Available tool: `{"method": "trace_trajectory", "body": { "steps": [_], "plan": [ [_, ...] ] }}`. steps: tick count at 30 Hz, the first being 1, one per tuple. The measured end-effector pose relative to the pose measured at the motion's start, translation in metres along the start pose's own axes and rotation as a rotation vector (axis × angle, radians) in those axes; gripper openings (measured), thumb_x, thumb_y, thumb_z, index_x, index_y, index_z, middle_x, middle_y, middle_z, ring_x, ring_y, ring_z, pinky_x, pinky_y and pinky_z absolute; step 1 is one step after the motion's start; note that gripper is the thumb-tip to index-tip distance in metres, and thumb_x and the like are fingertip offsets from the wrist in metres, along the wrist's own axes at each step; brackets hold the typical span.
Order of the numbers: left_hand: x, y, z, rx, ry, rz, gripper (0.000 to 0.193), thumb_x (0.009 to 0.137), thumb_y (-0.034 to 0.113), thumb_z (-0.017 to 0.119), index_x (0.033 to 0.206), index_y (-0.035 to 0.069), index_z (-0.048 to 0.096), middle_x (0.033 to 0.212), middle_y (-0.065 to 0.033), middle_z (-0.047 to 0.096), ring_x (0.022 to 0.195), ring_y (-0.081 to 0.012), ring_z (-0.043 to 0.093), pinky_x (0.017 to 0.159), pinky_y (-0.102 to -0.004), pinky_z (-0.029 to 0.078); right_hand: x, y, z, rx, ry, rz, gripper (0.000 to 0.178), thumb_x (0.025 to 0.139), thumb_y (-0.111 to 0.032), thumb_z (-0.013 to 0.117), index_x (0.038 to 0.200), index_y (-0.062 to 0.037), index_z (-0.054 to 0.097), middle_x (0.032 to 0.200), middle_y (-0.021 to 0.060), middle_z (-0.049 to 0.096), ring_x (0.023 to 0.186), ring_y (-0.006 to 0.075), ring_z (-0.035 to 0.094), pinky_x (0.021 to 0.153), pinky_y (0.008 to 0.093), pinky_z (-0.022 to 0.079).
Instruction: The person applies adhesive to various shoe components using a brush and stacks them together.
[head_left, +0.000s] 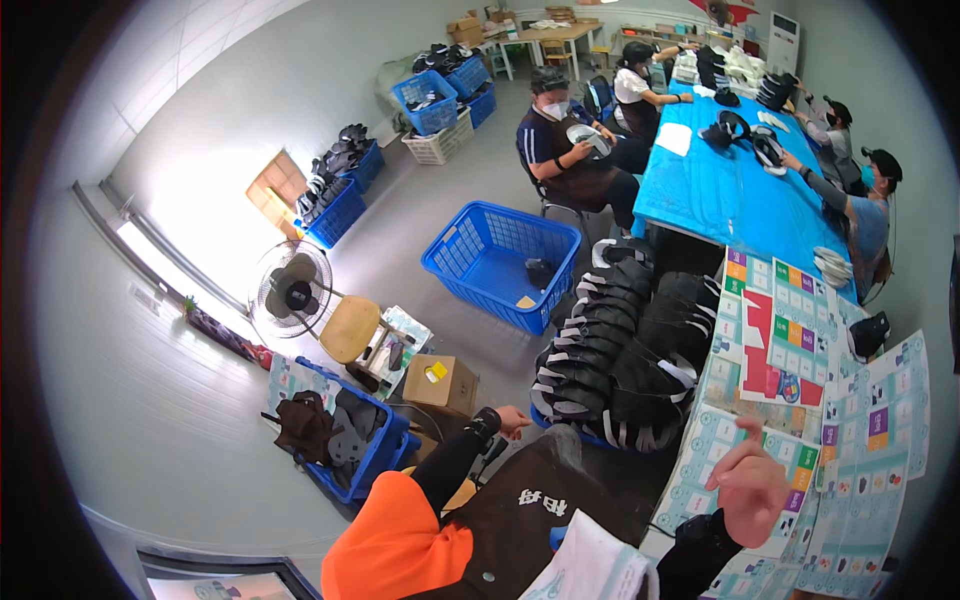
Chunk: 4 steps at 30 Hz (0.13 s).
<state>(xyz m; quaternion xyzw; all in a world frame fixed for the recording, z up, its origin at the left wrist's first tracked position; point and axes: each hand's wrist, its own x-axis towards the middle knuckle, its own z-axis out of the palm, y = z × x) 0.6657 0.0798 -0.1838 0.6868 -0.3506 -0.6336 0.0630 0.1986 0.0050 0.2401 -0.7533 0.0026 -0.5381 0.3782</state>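
Observation:
My left hand is held low beside stacked rows of black caps with pale edges. Its fingers look loosely apart, and I see nothing in them. The caps fill a blue container, of which only a bit of rim shows. Raised over the printed sheets on the table at my right is my right hand, with the index finger up, the other fingers partly bent and nothing held. White material hangs in front of my dark apron.
A large blue basket stands ahead on the floor. To my left are a fan, a wooden stool, a cardboard box and a blue crate of dark items. Several co-workers handle caps around the blue-covered table.

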Motion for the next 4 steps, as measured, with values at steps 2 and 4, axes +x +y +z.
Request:
{"method": "trace_trajectory", "body": {
  "steps": [2,4],
  "plan": [
    [0.003,0.007,0.007,0.145,0.01,-0.029,0.051,0.103,0.045,0.053,0.132,0.003,0.061,0.086,-0.0102,0.076,0.067,-0.0163,0.071,0.057,-0.0288,0.055,-0.025,0.003,0.003,0.021,0.179,0.317,0.062,0.1,-0.056,0.045,0.09,-0.001,0.07,0.051,0.0,0.051,0.058,0.0143,0.058,0.105,0.0513,0.032],
    [0.004,0.011,0.005,0.133,-0.011,-0.039,0.053,0.102,0.046,0.052,0.137,0.006,0.059,0.088,-0.0096,0.077,0.069,-0.0165,0.071,0.059,-0.0287,0.056,-0.043,0.006,0.0,0.044,0.221,0.437,0.061,0.099,-0.057,0.048,0.095,-0.0008,0.071,0.051,-0.0009,0.051,0.061,0.0153,0.06,0.104,0.0505,0.033]
  ]
}}
